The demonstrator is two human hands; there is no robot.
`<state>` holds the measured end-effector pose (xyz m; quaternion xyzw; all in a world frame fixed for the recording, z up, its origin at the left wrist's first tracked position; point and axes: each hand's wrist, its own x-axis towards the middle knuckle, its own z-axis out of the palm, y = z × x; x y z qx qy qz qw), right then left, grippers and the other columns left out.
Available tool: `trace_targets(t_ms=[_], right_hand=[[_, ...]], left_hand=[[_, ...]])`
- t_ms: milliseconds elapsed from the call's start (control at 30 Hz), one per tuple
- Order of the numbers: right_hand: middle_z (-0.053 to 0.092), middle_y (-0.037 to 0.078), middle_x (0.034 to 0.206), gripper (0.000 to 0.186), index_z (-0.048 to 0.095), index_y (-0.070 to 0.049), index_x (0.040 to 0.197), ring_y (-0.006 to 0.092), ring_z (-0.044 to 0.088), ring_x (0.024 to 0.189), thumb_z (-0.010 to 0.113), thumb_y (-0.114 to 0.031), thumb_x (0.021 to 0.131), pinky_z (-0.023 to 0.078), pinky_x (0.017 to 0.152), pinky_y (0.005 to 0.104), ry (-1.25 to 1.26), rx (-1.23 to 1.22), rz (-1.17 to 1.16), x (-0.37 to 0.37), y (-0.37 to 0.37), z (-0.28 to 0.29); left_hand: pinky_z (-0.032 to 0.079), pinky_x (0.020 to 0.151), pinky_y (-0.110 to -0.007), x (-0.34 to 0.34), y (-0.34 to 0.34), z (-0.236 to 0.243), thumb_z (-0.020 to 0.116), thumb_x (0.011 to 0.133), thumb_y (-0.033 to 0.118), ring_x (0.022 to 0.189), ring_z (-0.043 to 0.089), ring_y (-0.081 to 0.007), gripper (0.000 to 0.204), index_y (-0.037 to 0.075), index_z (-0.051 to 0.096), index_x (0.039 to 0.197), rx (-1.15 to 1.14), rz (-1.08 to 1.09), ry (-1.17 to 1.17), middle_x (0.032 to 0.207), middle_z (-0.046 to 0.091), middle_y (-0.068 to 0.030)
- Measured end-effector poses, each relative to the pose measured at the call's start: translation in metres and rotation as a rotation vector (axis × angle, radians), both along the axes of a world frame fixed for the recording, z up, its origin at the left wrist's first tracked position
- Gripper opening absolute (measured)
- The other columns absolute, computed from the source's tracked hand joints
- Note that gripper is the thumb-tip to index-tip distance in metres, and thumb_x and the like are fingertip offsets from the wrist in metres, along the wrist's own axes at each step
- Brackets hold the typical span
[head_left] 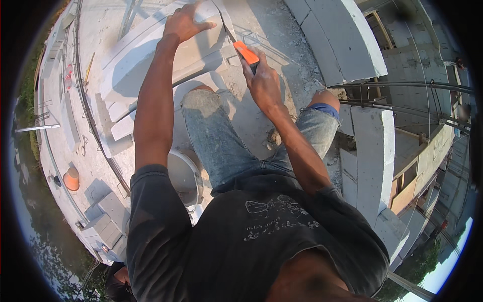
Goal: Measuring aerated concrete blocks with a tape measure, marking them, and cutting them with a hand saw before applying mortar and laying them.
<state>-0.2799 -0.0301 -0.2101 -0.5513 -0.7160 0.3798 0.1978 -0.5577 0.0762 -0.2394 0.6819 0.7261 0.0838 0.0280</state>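
My right hand (263,83) is wrapped round the orange and black handle of a hand saw (245,51). The saw's thin dark blade runs up and to the left from the handle, along the right end of a pale lightweight concrete block (198,53). How deep the blade sits in the block I cannot tell. On the block's top lies my left hand (187,24), fingers spread and thumb pointing toward the blade. More pale blocks (123,83) are beneath and left of this one, just in front of my knees.
A row of upright pale blocks (370,156) forms a low wall at my right, with dark bars (417,86) jutting across it. By my left thigh stands a grey bucket (185,176). Rebar (93,121), an orange pot-shaped object (71,179) and stacked blocks (105,226) lie farther left.
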Motion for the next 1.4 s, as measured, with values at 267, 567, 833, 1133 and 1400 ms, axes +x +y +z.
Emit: trace_targets(t_ms=[267, 567, 833, 1133, 1400], right_hand=[[0.068, 0.023, 0.103, 0.045, 0.048, -0.004, 0.13, 0.0383, 0.068, 0.096, 0.066, -0.006, 0.09, 0.057, 0.08, 0.0446, 0.244, 0.226, -0.017, 0.082, -0.117, -0.023], [0.06, 0.023, 0.127, 0.05, 0.046, 0.0, 0.134, 0.0383, 0.06, 0.116, 0.066, -0.005, 0.09, 0.053, 0.095, 0.0429, 0.16, 0.1, -0.012, 0.08, -0.118, -0.048], [0.062, 0.022, 0.075, 0.042, 0.048, -0.006, 0.132, 0.0374, 0.06, 0.059, 0.063, -0.015, 0.093, 0.046, 0.058, 0.0446, 0.112, 0.15, -0.054, -0.003, -0.005, -0.032], [0.064, 0.021, 0.12, 0.048, 0.049, -0.004, 0.131, 0.0373, 0.067, 0.103, 0.068, -0.002, 0.087, 0.057, 0.084, 0.0414, 0.164, 0.226, -0.029, 0.11, -0.154, -0.014], [0.065, 0.023, 0.073, 0.04, 0.051, -0.004, 0.129, 0.0423, 0.064, 0.068, 0.063, -0.017, 0.094, 0.049, 0.061, 0.0472, 0.085, 0.047, -0.048, 0.021, -0.033, -0.033]], left_hand=[[0.044, 0.102, -0.044, -0.015, -0.018, 0.014, 0.07, 0.071, 0.068, 0.124, 0.053, -0.0342, 0.096, 0.012, 0.045, 0.144, -0.024, 0.012, 0.017, 0.135, 0.056, -0.0168], [0.041, 0.105, -0.047, -0.016, 0.001, -0.017, 0.068, 0.072, 0.069, 0.126, 0.051, -0.0333, 0.094, 0.012, 0.046, 0.143, 0.072, -0.041, 0.041, 0.139, 0.053, -0.0146], [0.042, 0.104, -0.045, 0.003, 0.007, -0.006, 0.07, 0.07, 0.07, 0.125, 0.052, -0.0338, 0.097, 0.011, 0.045, 0.143, 0.099, -0.084, 0.068, 0.139, 0.053, -0.0151], [0.042, 0.105, -0.044, -0.035, -0.004, 0.011, 0.069, 0.069, 0.072, 0.127, 0.051, -0.0348, 0.1, 0.01, 0.044, 0.144, -0.058, -0.022, -0.034, 0.137, 0.054, -0.0185], [0.04, 0.107, -0.044, -0.019, 0.013, -0.011, 0.069, 0.068, 0.072, 0.129, 0.049, -0.0344, 0.102, 0.011, 0.043, 0.145, -0.179, -0.103, -0.155, 0.139, 0.052, -0.0183]])
